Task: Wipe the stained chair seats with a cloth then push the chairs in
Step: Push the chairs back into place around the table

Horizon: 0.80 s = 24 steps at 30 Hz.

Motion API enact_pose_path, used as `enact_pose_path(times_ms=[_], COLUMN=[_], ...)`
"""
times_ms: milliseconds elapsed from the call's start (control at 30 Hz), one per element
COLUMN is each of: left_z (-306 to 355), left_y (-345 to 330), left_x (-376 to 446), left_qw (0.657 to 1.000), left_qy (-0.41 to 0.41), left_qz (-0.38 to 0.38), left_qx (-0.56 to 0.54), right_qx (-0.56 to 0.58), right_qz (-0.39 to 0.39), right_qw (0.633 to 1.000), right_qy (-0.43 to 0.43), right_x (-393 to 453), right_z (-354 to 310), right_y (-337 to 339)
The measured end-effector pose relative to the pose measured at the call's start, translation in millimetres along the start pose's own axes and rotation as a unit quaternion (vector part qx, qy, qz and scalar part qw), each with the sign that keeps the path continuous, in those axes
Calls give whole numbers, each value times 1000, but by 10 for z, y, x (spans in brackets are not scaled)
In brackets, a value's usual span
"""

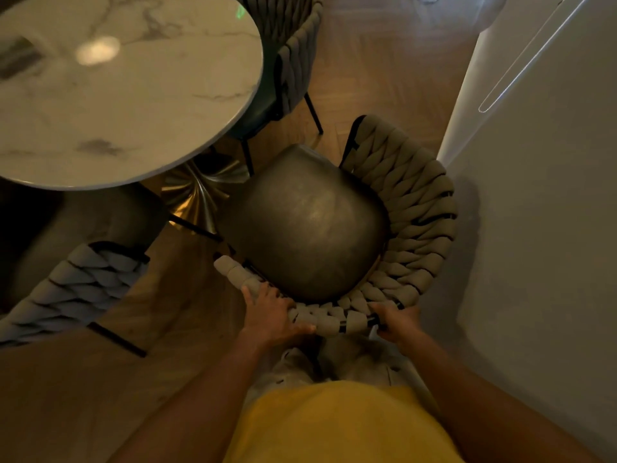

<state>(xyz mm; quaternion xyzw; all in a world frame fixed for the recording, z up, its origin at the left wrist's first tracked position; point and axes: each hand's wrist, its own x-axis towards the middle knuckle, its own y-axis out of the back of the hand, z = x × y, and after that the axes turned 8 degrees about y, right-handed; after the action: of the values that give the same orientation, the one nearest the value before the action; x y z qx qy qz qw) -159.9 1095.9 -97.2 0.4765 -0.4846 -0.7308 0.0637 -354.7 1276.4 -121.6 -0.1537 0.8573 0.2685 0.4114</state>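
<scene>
A chair [310,225] with a dark rounded seat and a woven padded backrest [410,208] is seen in the centre of the frame, its seat front turned toward the round marble table [127,88] in the upper left. The lower rim of the backrest is gripped by both hands: the left hand [272,317] is wrapped over the woven bands at lower centre, fingers curled round them, and the right hand [397,320] is closed on the rim just to the right. A second chair [287,58] is tucked against the table at the top, and a third chair [76,285] is seen at the left edge. A white wall [541,228] fills the right side.
</scene>
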Motion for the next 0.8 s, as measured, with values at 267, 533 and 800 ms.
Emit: enact_pose_path(times_ms=[267,533,800], left_z=[69,156,75], left_y=[-17,-62,-23], left_x=[-165,-126,30], left_qw=[999,997,997], left_qy=[36,71,73], left_qz=[-22,-19,-6], left_qx=[-27,-19,-11], right_qx=[27,-53,-74], right_qz=[15,0,-21], right_qw=[998,999,997], right_qy=[54,10,28], right_x=[168,296,313], right_z=[-201,-513,-733], right_y=[250,302,156])
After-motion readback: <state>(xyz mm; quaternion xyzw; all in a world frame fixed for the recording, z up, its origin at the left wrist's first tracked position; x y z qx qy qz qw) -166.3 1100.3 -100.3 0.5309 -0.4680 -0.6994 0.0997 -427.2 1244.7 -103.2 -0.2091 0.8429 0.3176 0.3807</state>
